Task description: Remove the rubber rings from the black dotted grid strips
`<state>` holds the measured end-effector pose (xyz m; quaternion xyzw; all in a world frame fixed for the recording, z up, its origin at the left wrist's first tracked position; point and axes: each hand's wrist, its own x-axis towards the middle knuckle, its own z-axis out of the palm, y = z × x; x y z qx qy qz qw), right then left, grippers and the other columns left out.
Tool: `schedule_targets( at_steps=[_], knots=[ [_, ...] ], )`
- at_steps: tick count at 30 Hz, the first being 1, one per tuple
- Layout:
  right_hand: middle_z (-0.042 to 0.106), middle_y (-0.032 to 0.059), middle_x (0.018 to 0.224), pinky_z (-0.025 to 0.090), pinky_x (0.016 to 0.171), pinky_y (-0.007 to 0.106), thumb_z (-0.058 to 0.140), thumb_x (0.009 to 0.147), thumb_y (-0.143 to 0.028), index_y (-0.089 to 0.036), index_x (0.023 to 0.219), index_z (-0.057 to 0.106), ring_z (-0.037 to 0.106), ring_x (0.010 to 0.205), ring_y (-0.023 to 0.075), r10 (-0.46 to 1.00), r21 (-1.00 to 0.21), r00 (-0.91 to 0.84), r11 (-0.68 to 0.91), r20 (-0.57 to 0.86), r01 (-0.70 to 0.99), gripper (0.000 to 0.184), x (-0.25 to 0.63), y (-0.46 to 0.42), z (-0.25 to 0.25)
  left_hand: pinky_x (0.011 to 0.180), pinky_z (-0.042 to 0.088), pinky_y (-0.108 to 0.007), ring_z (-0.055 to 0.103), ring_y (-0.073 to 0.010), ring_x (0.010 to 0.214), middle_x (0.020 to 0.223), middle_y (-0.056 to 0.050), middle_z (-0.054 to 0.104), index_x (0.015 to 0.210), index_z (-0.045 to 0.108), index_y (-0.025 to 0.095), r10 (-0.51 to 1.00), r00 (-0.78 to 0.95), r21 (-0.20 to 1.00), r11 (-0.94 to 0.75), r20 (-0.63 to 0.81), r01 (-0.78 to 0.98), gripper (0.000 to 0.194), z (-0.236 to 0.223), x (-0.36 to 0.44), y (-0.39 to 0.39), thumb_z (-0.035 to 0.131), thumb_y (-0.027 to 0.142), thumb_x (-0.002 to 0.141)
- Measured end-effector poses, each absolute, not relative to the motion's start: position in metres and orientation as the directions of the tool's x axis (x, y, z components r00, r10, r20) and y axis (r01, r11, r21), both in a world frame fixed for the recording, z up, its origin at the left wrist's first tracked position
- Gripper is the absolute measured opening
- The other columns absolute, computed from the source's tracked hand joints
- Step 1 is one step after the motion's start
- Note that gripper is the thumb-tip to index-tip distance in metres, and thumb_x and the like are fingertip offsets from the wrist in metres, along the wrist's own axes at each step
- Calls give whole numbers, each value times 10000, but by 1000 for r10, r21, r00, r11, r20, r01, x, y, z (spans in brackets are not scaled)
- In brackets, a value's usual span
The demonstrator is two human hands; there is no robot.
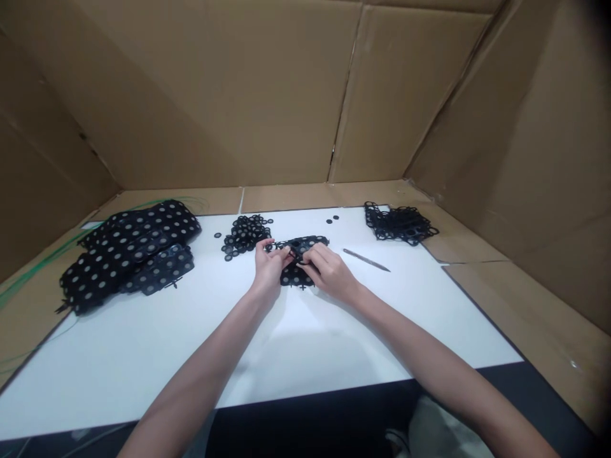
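In the middle of the white table, both hands work on a small black sheet with rows of grey round dots [296, 277]. My left hand [270, 264] pinches its left side, fingers closed and thumb on top. My right hand [329, 267] has its fingers closed on the upper right part, close to the left fingertips. The fingers hide the exact spot they grip. A heap of small black rings or discs [247, 233] lies just beyond my left hand. To the right of my right hand rests a thin, pointed metal tool [366, 259].
Larger black dotted sheets [138, 248] are piled on the left, beside green strands [45, 264]. A tangle of black loop-shaped frames [401, 224] lies at the back right. Two loose discs [333, 220] sit near the back. Cardboard walls [267, 95] enclose the white tabletop [157, 356].
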<state>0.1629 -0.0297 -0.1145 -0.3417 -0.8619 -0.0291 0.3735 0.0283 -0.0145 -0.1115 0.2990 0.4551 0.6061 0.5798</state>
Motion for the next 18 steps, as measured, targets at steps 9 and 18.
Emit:
schedule_targets(
  at_steps=[9, 18],
  knots=[
    [445, 3, 683, 392, 582, 264, 467, 744, -153, -207, 667, 335, 438, 630, 118, 725, -631, -116, 657, 679, 413, 162, 155, -52, -102, 540, 403, -184, 532, -83, 577, 604, 57, 500, 943, 423, 217, 944, -310, 904, -34, -111, -427, 331, -113, -7, 2, 580, 167, 655],
    [550, -33, 735, 326, 353, 177, 477, 661, -179, -203, 705, 344, 406, 403, 40, 972, -967, -115, 217, 203, 131, 142, 156, -39, -105, 575, 418, -219, 564, -105, 599, 684, 13, 581, 970, 406, 221, 980, -88, 894, 124, -178, -431, 490, -108, 9, -17, 705, 243, 581]
  ],
)
